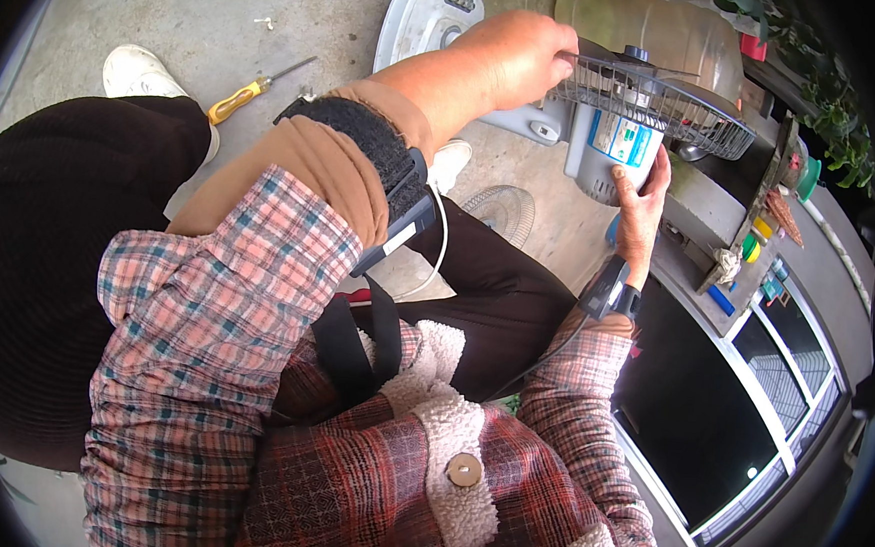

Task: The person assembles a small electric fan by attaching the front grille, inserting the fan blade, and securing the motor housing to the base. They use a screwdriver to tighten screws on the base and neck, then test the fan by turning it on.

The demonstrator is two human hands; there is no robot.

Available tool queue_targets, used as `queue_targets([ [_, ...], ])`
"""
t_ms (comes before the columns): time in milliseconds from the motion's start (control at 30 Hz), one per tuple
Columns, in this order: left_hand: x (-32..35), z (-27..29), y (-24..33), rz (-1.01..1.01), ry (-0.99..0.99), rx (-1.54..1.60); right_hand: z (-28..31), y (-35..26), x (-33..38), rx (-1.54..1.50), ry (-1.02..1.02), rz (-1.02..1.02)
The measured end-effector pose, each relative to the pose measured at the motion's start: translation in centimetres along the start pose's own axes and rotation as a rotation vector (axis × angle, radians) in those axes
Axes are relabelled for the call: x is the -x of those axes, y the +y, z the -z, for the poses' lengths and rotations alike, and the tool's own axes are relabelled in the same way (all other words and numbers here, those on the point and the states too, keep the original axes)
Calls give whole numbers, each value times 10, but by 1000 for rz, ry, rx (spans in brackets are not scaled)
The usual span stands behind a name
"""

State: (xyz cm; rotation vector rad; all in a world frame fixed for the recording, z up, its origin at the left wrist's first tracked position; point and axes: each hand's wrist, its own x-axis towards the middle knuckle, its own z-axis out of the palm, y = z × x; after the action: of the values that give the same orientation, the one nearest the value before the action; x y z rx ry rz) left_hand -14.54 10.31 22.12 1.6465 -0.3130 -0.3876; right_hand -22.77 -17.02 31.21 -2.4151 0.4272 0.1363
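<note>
A grey electric fan lies tipped over in front of me, its motor housing point(596, 173) bearing a blue and white label. My left hand point(523, 58) pinches the near-left rim of the wire fan guard point(659, 99), which is mounted on the housing; the fingertips are partly hidden. From the right, my right hand point(642, 206) wraps around the housing, thumb on its lower end. A dark knob point(634, 53) sticks up at the guard's middle. The fan's white base point(404, 33) is beyond my left forearm, with a grey control panel point(527, 125) beside the housing.
A yellow-handled screwdriver point(236, 103) lies on the concrete floor, left of my arm. Another round wire guard point(501, 215) rests on the floor near my knees. Behind the fan stands a large translucent container point(663, 32). To the right, a cluttered ledge point(750, 243) holds small coloured items.
</note>
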Motion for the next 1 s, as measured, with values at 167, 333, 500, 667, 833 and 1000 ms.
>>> queue_targets([
  [167,0,3,1,-26,0,-4,-3,-6,2,29,24,-44],
  [333,1,4,2,2,-14,12,-3,-7,0,17,34,-26],
  [500,-4,9,-9,-4,-20,35,-6,-8,-6,73,28,-5],
  [667,-8,38,-50,31,-54,268,-30,-31,-18,221,55,38],
  [833,4,71,-90,135,-79,311,-73,-59,-15,487,131,122],
  [1000,15,103,-104,242,54,-166,-120,-74,-6,639,205,260],
])
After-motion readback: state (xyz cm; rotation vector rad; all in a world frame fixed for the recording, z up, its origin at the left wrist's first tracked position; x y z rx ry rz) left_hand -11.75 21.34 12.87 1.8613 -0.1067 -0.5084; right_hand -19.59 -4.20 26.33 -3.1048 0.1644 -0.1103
